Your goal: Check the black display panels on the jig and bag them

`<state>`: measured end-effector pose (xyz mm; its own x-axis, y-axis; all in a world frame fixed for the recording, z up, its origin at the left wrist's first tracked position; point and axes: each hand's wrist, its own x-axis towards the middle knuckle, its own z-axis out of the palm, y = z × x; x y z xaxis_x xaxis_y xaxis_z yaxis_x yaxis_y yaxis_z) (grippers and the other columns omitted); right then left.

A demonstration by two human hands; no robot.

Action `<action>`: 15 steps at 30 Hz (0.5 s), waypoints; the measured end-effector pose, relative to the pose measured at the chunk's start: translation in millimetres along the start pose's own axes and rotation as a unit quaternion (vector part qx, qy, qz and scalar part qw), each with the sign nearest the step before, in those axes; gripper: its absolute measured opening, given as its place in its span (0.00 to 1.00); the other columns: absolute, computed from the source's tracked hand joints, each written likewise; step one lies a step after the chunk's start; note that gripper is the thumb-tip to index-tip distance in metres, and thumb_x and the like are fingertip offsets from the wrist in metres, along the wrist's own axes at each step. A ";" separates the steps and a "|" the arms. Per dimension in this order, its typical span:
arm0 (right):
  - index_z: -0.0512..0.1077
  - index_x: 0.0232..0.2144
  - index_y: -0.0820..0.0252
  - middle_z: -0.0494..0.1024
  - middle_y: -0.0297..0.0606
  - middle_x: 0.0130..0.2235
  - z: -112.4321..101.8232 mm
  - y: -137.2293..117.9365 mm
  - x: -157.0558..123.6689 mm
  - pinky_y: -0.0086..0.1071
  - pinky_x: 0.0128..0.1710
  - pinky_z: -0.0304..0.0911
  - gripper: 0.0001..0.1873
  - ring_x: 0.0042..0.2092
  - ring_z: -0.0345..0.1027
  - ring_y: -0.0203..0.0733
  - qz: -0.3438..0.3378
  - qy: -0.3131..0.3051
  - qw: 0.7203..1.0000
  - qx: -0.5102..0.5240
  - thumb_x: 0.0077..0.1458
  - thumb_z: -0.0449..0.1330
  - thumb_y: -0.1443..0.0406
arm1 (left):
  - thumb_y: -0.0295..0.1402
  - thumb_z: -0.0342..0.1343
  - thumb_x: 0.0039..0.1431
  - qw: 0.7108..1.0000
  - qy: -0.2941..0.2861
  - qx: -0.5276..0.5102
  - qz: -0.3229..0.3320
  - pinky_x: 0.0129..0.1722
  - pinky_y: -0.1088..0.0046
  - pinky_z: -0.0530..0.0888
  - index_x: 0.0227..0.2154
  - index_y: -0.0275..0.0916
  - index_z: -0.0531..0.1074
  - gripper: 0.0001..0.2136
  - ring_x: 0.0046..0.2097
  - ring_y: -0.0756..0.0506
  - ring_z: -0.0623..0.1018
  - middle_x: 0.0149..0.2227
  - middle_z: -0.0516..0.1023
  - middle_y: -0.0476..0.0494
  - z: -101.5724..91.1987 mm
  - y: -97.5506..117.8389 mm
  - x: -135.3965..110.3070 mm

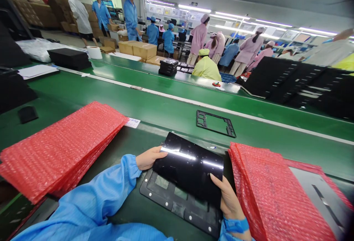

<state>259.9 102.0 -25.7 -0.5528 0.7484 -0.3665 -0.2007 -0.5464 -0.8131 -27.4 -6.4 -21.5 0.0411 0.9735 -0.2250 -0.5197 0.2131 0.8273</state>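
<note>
The left hand (pixel 151 158) at 9 o'clock and the right hand (pixel 229 198) at 4 grip a black panel (pixel 189 169), tilted over the fixture (pixel 179 203) at 6; it is in hand, not lying flat there.

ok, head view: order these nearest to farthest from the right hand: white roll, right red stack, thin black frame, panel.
1. Panel: in the right hand's grip.
2. Right red stack: just right of the hand.
3. Thin black frame: ahead, beyond the panel.
4. White roll: far left, toward the back.
</note>
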 end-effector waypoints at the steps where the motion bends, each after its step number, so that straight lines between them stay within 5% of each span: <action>1: 0.63 0.59 0.55 0.78 0.44 0.49 -0.6 0.3 0.2 0.46 0.52 0.65 0.37 0.46 0.75 0.53 -0.002 0.001 1.000 -0.002 0.48 0.69 0.64 | 0.33 0.60 0.55 1.000 0.001 0.000 -0.001 0.51 0.66 0.67 0.48 0.36 0.74 0.17 0.46 0.42 0.78 0.47 0.79 0.38 0.1 0.3 -0.3; 15: 0.65 0.58 0.56 0.79 0.45 0.48 -3.0 1.8 1.6 0.47 0.51 0.66 0.36 0.48 0.74 0.55 0.001 0.004 1.000 -0.001 0.47 0.69 0.64 | 0.34 0.61 0.54 1.000 0.005 -0.001 -0.002 0.50 0.66 0.68 0.47 0.36 0.75 0.17 0.45 0.42 0.78 0.44 0.80 0.39 1.7 0.6 0.2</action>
<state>261.1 103.3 -29.1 -0.5460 0.7510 -0.3713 -0.1991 -0.5469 -0.8132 -26.3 -5.9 -20.2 0.0344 0.9719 -0.2327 -0.5213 0.2161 0.8256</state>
